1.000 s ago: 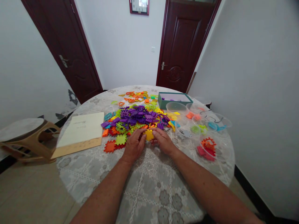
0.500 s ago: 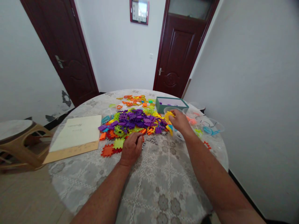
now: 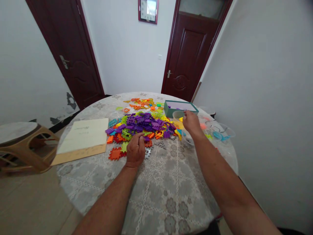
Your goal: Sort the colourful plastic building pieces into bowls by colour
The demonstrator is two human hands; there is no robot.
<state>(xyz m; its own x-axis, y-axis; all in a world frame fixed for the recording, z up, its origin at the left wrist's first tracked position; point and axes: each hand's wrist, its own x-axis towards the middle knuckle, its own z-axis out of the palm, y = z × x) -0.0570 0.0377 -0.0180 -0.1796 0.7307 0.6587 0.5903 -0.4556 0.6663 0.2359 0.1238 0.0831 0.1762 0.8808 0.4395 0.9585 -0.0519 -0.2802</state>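
I see the pile of plastic pieces [image 3: 144,125] mid-table, mostly purple on top. My left hand [image 3: 135,150] rests on its near edge, fingers curled down; can't tell if it grips a piece. My right hand [image 3: 191,123] sits at the rim of a clear bowl [image 3: 176,114] with yellow pieces [image 3: 181,119] inside; grip unclear too. A teal box [image 3: 179,107] is just behind the bowl. A paper sheet [image 3: 84,132] lies left on the table [image 3: 158,182].

The round table [image 3: 166,182] was covered with a pale patterned cloth. A heap of coloured plastic pieces [image 3: 141,125], mostly purple, lay at its centre, with a smaller orange heap [image 3: 141,103] beyond. On the left, a cream sheet [image 3: 84,132] lay on a brown board [image 3: 78,156]. A green box [image 3: 179,107] and clear bowls [image 3: 221,133] stood on the right.
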